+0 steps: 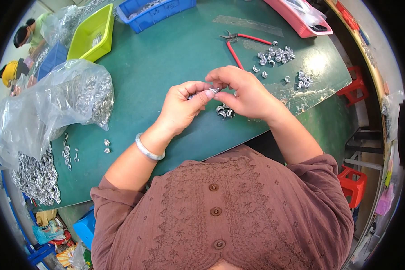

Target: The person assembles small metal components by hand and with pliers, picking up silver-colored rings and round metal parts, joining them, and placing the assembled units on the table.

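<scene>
At the middle of the frame the person's left hand and right hand meet above the green table, both pinching one small silver metal ring piece between thumb and fingertips; the left hand is also closed around something small and dark that I cannot make out. A silver bangle sits on the left wrist. Just below the hands, on the table, lies a little cluster of finished silver rings. Toward the upper right, red-handled pliers lie flat, jaws toward the upper edge, with a scatter of more silver rings just beside them and a second small group near the table's right edge. At the left of the frame a clear plastic bag full of silver parts slumps on the table, and a loose heap of the same parts spreads below it at the lower left. A yellow-green tray, a blue bin and a pink tray line the top of the frame. Two other people sit at the far upper left.
</scene>
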Tool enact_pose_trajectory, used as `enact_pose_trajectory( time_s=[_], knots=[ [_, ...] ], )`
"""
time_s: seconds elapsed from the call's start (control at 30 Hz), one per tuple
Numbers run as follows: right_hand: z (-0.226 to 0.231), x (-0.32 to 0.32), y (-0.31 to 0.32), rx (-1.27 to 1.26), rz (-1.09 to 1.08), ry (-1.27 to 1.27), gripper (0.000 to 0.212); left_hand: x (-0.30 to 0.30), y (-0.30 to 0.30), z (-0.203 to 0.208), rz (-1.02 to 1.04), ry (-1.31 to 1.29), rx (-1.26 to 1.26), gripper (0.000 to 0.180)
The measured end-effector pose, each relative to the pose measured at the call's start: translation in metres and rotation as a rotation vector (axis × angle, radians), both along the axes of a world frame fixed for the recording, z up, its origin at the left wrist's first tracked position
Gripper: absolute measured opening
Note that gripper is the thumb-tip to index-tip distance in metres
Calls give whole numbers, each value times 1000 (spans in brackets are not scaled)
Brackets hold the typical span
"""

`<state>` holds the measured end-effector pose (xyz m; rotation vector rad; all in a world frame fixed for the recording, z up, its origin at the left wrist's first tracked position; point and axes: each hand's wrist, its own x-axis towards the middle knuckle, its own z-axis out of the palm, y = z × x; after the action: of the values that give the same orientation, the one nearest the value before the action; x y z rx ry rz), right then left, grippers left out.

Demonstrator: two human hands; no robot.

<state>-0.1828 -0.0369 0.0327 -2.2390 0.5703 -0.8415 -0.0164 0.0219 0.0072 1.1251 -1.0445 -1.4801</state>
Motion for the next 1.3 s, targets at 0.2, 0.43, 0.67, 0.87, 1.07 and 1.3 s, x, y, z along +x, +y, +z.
enact_pose_trajectory(
  time_s=[0.2,0.43,0.67,0.87,1.07,1.3],
  knots=[
    [4,1,2,-147,-42,60,27,3,-1,-1,-20,112,43,14],
    [2,0,4,-198,-64,57,23,2,-1,1,-17,96,29,14],
    [3,1,6,-346,-102,103,24,4,0,-1,-81,120,61,18],
    [1,3,5,-299,-98,67,20,4,0,-1,-62,181,102,17],
    [1,1,3,-43,-46,-99,17,2,0,4,3,252,110,15],
    [-4,-2,0,192,19,-123,17,9,-1,-1,-77,224,10,14]
  ],
)
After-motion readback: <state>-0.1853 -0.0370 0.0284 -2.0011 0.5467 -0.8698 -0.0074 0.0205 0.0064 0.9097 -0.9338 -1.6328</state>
